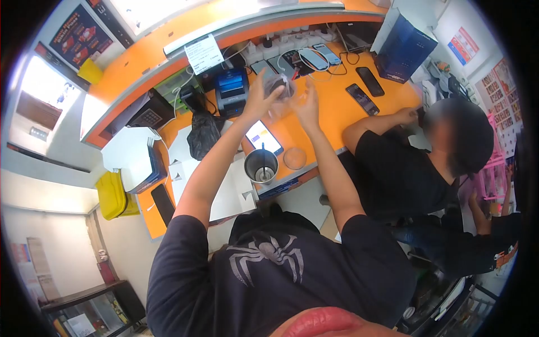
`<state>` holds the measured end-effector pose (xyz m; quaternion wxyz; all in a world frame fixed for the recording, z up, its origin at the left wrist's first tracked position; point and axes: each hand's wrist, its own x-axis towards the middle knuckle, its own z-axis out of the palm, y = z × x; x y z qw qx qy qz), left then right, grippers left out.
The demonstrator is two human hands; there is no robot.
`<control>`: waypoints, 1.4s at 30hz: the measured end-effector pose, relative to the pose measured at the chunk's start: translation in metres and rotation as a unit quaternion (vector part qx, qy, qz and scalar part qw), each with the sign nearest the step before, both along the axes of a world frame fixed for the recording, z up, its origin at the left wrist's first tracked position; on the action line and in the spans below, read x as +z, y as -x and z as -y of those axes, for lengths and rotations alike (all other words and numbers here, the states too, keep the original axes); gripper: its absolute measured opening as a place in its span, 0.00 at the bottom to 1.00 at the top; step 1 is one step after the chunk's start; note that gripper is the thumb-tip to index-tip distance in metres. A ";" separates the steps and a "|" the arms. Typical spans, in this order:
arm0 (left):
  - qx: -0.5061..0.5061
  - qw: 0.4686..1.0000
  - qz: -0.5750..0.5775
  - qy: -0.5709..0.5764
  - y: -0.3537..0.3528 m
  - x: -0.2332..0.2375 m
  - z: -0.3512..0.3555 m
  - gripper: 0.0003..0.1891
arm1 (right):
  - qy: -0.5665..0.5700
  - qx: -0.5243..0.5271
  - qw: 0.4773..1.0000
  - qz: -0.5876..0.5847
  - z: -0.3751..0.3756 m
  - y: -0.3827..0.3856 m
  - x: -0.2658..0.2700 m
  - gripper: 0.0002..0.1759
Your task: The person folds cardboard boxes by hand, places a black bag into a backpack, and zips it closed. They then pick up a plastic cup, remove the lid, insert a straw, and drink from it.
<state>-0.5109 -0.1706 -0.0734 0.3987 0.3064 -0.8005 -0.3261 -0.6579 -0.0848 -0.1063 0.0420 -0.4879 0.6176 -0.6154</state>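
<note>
Both of my arms reach forward over the orange desk. My left hand (260, 101) has its fingers spread at the left side of a clear plastic bag (280, 108) with something dark inside, and its thumb and fingers close on it. On the bag's right side is my right hand (306, 105), its fingers apart and raised; whether it touches the plastic is unclear. Below the hands lie a phone with a lit screen (263, 136), a metal tumbler (261, 166) with a straw, and a round clear lid (294, 158).
A blue printer (231, 92) and a black plastic bag (203, 135) stand left of my hands. Several phones and cables lie behind. Two dark phones (369, 82) (362, 99) are to the right, near a seated person (415, 151). White cardboard (224, 194) lies at the front left.
</note>
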 end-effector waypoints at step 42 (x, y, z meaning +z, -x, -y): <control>-0.138 0.919 -0.368 0.003 -0.208 0.114 -0.267 0.74 | 0.122 0.213 0.757 0.606 -0.250 -0.189 0.163 0.33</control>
